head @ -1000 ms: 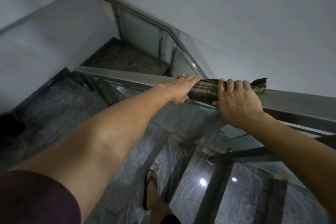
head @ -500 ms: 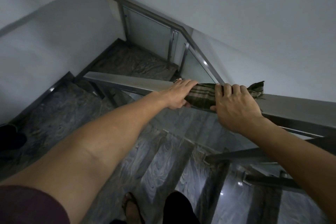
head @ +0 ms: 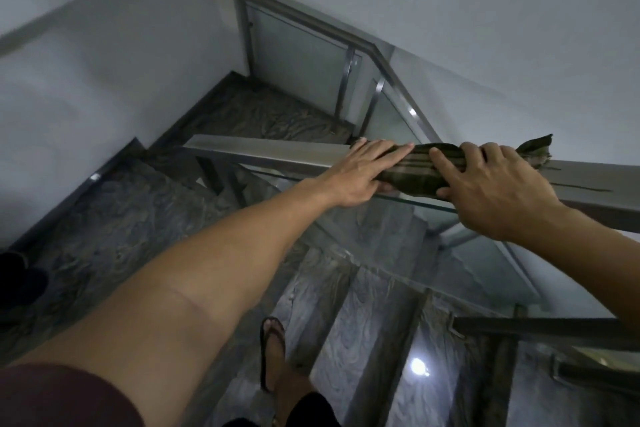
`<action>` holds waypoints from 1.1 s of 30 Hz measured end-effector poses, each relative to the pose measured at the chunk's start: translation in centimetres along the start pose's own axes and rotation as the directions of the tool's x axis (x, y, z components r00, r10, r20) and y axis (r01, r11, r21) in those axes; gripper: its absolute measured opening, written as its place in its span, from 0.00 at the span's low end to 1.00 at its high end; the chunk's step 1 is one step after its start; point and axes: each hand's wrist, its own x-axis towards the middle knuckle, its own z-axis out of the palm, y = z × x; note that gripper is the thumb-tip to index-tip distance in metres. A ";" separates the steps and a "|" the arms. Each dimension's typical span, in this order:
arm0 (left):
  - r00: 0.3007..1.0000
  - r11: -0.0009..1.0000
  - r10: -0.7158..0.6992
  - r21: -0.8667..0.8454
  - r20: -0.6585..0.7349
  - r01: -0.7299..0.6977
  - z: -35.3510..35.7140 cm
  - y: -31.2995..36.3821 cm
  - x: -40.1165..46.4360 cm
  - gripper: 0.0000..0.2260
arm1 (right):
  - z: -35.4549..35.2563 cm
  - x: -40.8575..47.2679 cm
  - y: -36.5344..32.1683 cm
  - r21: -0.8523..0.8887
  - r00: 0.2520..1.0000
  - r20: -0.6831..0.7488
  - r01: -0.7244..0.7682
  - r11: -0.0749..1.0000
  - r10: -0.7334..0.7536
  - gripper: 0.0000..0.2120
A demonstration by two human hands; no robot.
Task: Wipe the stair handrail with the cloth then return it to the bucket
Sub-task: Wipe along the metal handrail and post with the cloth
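left hand (head: 363,174) flat, fingers straight, pressing cloth (head: 414,168) on handrail (head: 270,150); right hand (head: 491,191) at its 3 o'clock, fingers curled round cloth.

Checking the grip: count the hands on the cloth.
2. The left hand lies flat on the left end of the cloth, on the handrail; the right hand grips it further right.

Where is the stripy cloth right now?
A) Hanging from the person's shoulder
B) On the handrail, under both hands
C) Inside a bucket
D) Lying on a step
B: the cloth lies along the handrail, with the left hand on one end and the right hand gripping the other.
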 end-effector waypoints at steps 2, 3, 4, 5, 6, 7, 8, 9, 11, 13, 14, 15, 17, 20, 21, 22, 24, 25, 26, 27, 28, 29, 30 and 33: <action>1.000 1.000 0.014 -0.014 0.014 -0.014 0.0 -2.6 -0.7 0.33 | 0.0 1.8 -1.6 -0.010 1.000 -0.014 0.008 1.000 -0.008 0.34; 1.000 1.000 0.021 -0.022 0.015 -0.020 0.0 -3.9 -1.0 0.33 | -0.1 2.8 -2.4 -0.018 1.000 -0.013 0.011 1.000 -0.011 0.33; 1.000 0.999 0.026 -0.026 0.016 -0.025 0.0 -5.2 -1.3 0.33 | -0.2 3.8 -3.3 -0.022 1.000 -0.010 0.010 1.000 -0.011 0.33; 0.999 0.999 0.028 -0.030 0.017 -0.027 0.1 -6.6 -1.7 0.33 | -0.3 4.8 -4.2 -0.021 1.000 -0.004 0.009 1.000 -0.010 0.33; 0.999 0.999 0.029 -0.031 0.015 -0.028 0.1 -8.2 -2.2 0.34 | -0.3 6.0 -5.2 -0.022 1.000 0.000 0.009 1.000 -0.009 0.34; 0.999 0.999 0.029 -0.025 0.012 -0.029 0.3 -10.0 -2.7 0.34 | -0.3 7.2 -6.4 -0.026 1.000 -0.006 0.009 1.000 -0.009 0.34; 0.999 0.999 0.031 -0.016 0.010 -0.031 0.5 -11.6 -3.3 0.34 | -0.3 8.5 -7.6 -0.032 1.000 -0.016 0.010 0.999 -0.011 0.33; 0.999 1.000 0.031 -0.007 0.008 -0.031 0.7 -13.2 -3.8 0.35 | -0.3 9.7 -8.7 -0.031 1.000 -0.019 0.009 0.999 -0.010 0.32; 1.000 1.000 0.020 -0.009 0.010 -0.020 0.9 -16.0 -4.8 0.35 | -0.3 12.1 -11.0 -0.011 1.000 -0.019 0.006 1.000 -0.006 0.31; 1.000 1.000 0.007 -0.001 0.017 -0.007 0.8 -18.6 -5.8 0.35 | -0.3 14.4 -13.0 -0.004 0.999 -0.031 0.007 1.000 -0.007 0.30; 1.000 1.000 0.007 0.008 0.023 -0.007 0.8 -20.0 -6.3 0.35 | -0.3 15.5 -14.0 -0.002 0.999 -0.034 0.011 1.000 -0.011 0.30; 1.000 1.000 0.009 0.014 0.025 -0.010 0.8 -21.3 -6.8 0.35 | -0.3 16.6 -15.0 0.002 0.999 -0.031 0.014 1.000 -0.014 0.30; 1.000 1.000 0.005 0.009 0.027 -0.006 1.0 -23.9 -7.8 0.35 | -0.2 18.5 -17.1 0.004 1.000 -0.023 0.012 1.000 -0.012 0.30; 0.999 1.000 0.008 0.004 0.045 -0.008 1.0 -28.2 -9.5 0.35 | -0.2 21.9 -20.3 -0.010 0.999 -0.045 0.019 1.000 -0.019 0.30; 0.999 1.000 0.012 0.000 0.046 -0.012 1.1 -29.7 -9.9 0.35 | -0.2 23.1 -21.4 -0.012 0.999 -0.045 0.014 1.000 -0.015 0.31; 0.999 1.000 0.015 -0.004 0.046 -0.015 1.4 -31.3 -10.4 0.35 | 0.0 24.2 -22.5 -0.012 0.999 -0.044 0.003 1.000 -0.004 0.31; 0.999 1.000 0.024 -0.007 0.039 -0.024 1.8 -34.3 -11.3 0.35 | 0.3 26.5 -24.6 -0.022 0.998 -0.056 -0.022 1.000 0.021 0.31; 0.999 1.000 0.027 -0.005 0.031 -0.027 1.9 -35.7 -11.7 0.35 | 0.4 27.6 -25.7 -0.027 0.998 -0.056 -0.028 0.999 0.026 0.31; 0.999 1.000 0.025 -0.005 0.025 -0.025 2.0 -37.1 -12.2 0.35 | 0.3 28.7 -26.7 -0.025 0.998 -0.055 -0.025 0.999 0.023 0.31; 1.000 1.000 0.021 -0.003 0.024 -0.021 1.9 -38.3 -12.8 0.35 | 0.2 29.8 -27.7 -0.025 0.998 -0.053 -0.021 0.999 0.020 0.31; 1.000 1.000 0.015 -0.001 0.025 -0.015 1.9 -39.2 -13.1 0.35 | 0.0 30.7 -28.4 -0.029 0.998 -0.051 -0.023 0.999 0.021 0.31; 1.000 1.000 0.009 -0.004 0.028 -0.009 1.8 -40.2 -13.5 0.35 | 0.1 31.6 -29.2 -0.033 0.998 -0.050 -0.024 0.999 0.022 0.31; 0.999 1.000 0.009 -0.011 0.034 -0.009 1.7 -41.3 -13.8 0.35 | 0.1 32.4 -29.9 -0.034 0.999 -0.046 -0.026 0.999 0.024 0.31; 0.999 1.000 0.017 -0.002 0.036 -0.017 2.0 -43.7 -14.5 0.36 | 0.3 34.0 -31.3 -0.040 0.999 -0.044 -0.030 0.999 0.028 0.31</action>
